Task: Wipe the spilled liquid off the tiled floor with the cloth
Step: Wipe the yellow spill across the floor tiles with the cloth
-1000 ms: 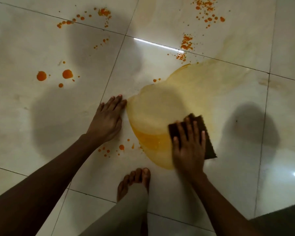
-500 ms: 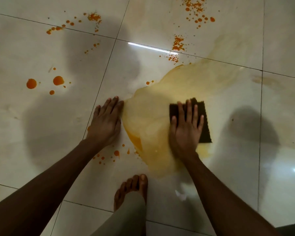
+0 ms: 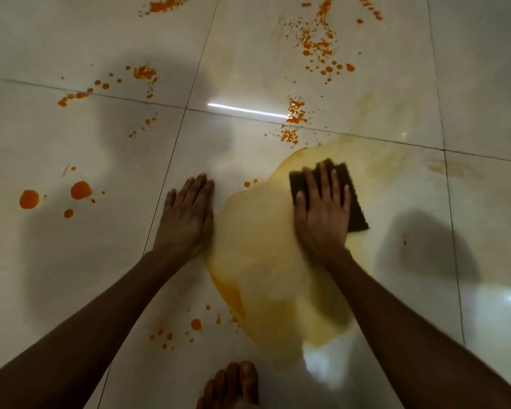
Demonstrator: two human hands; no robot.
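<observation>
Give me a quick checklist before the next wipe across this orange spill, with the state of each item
1. Cloth flat under right hand: ok, fingers straight, pressing it down.
2. Cloth on the puddle: ok, it sits at the puddle's far edge.
3. Left hand out of the liquid: cannot tell, it rests flat right at the puddle's left edge.
4. Foot clear of the puddle: ok, it is on the near side of it.
5. Drops elsewhere handled: not ok, orange spots remain left and far.
6. Cloth soaked or not: cannot tell.

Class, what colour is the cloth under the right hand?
Dark brown cloth, seen best in the head view.
</observation>
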